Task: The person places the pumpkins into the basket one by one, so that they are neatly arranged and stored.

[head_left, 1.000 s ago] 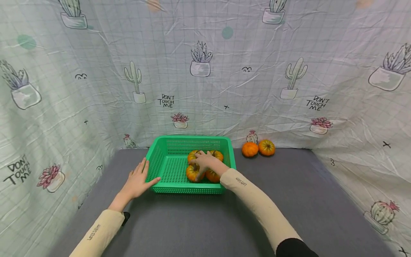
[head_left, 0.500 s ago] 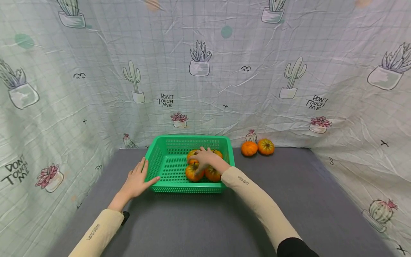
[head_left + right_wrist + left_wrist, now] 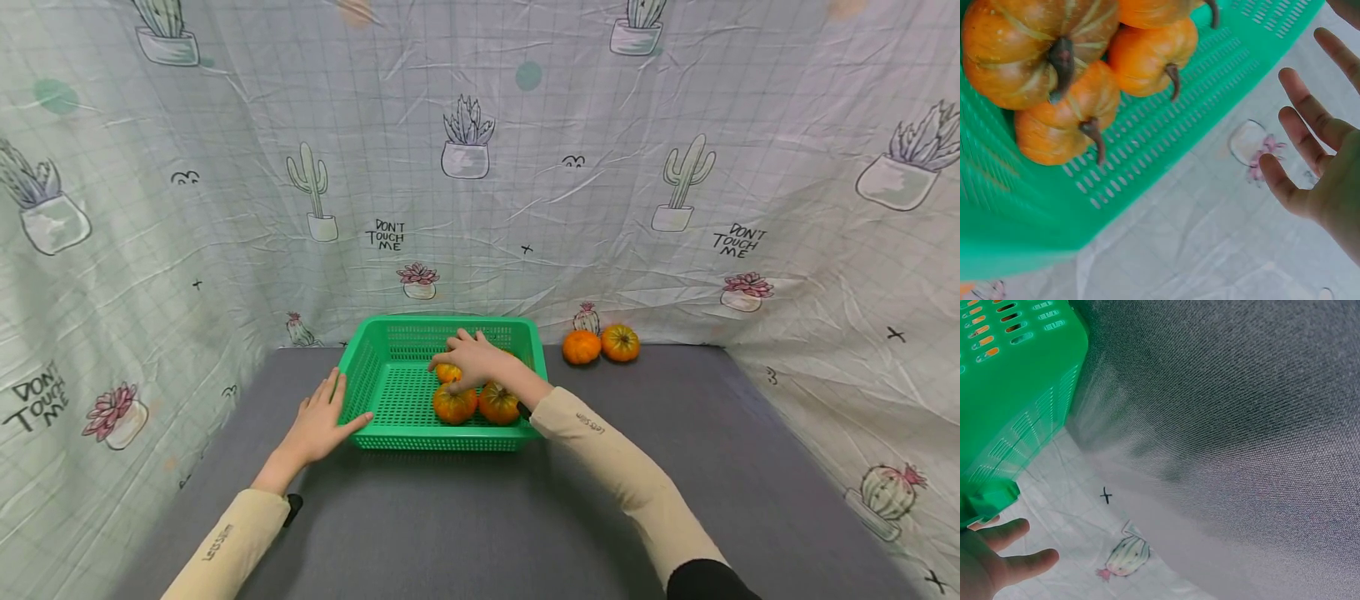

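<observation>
A green plastic basket (image 3: 405, 442) with slotted walls stands on the table, several small orange pumpkins (image 3: 454, 404) grouped in its right half. My left hand (image 3: 318, 423) rests on the basket's left rim with fingers spread. Over the pumpkins hovers my right hand (image 3: 480, 365), its fingers spread and holding nothing. In the right wrist view the hand (image 3: 1329, 144) is apart from the pumpkins (image 3: 1041, 53), which lie stems up against the basket wall (image 3: 1147, 150). The left wrist view shows fingertips (image 3: 1032, 565) at the basket's rim (image 3: 997, 500).
Two more pumpkins, one orange (image 3: 582, 347) and one yellowish (image 3: 620, 343), sit on the grey table (image 3: 420, 517) right of the basket, near the back edge. A white cactus-print curtain (image 3: 525, 250) closes off the back and both sides.
My right hand has lifted off the pumpkins, rising a little with its fingers opening out. The left hand stays on the rim, and the pumpkins keep their places.
</observation>
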The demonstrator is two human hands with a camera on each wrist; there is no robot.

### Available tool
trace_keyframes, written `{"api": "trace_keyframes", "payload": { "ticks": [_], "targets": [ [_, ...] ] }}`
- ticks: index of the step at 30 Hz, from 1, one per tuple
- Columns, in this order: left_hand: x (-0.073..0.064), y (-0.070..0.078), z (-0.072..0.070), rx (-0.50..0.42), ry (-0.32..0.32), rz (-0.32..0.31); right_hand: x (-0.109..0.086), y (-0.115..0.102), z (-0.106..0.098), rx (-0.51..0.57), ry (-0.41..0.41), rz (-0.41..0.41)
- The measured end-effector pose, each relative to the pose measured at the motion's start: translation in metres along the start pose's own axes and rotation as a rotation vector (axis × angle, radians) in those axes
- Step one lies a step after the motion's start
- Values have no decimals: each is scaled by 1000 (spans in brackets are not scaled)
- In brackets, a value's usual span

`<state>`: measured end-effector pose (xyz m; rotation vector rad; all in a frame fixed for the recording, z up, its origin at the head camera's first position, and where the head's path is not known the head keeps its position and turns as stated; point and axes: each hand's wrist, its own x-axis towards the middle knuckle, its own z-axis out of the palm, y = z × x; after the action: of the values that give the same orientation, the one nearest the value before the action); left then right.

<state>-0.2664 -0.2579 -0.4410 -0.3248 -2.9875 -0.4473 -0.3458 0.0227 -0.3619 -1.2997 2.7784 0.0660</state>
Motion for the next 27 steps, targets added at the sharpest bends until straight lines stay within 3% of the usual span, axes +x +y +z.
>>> {"api": "trace_keyframes", "payload": {
  "ticks": [8, 13, 20, 27],
  "targets": [
    [-1, 2, -2, 10, -2, 1, -27, -2, -16, -91, 46, -58],
    [-2, 3, -2, 4, -2, 2, -47, 6, -17, -65, 85, -74],
    [-2, 2, -2, 0, 4, 4, -74, 32, 2, -39, 156, -57],
    [-2, 1, -2, 0, 0, 5, -100, 60, 27, 6, 334, -27]
  ]
}}
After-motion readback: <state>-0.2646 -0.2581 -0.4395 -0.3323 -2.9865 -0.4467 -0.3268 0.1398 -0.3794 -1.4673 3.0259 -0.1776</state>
